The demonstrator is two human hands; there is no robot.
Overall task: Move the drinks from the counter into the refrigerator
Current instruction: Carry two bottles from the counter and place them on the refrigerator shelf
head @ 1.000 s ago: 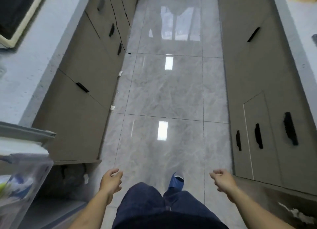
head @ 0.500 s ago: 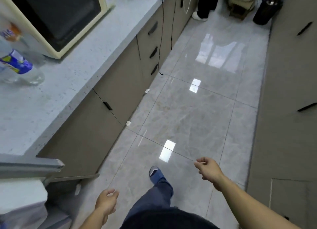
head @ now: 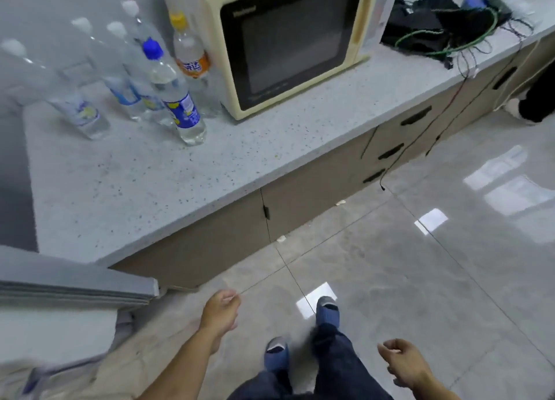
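Observation:
Several clear drink bottles stand at the back left of the speckled counter. Nearest the edge is one with a blue cap and blue-yellow label. Behind it stands a yellow-capped bottle with an orange label, and white-capped bottles are to the left. The open refrigerator door juts in at lower left. My left hand hangs low over the floor beside the door, fingers loosely curled, holding nothing. Empty too, my right hand hangs at lower right.
A cream microwave sits on the counter right of the bottles. Black gear and tangled cables lie further right, with cords hanging over the cabinet drawers. Glossy grey floor tiles lie ahead. Another person's foot shows at far right.
The view has swung left and up from the floor onto the counter, bringing the bottles and microwave into sight. Both hands stay low and empty; my feet have stepped toward the counter.

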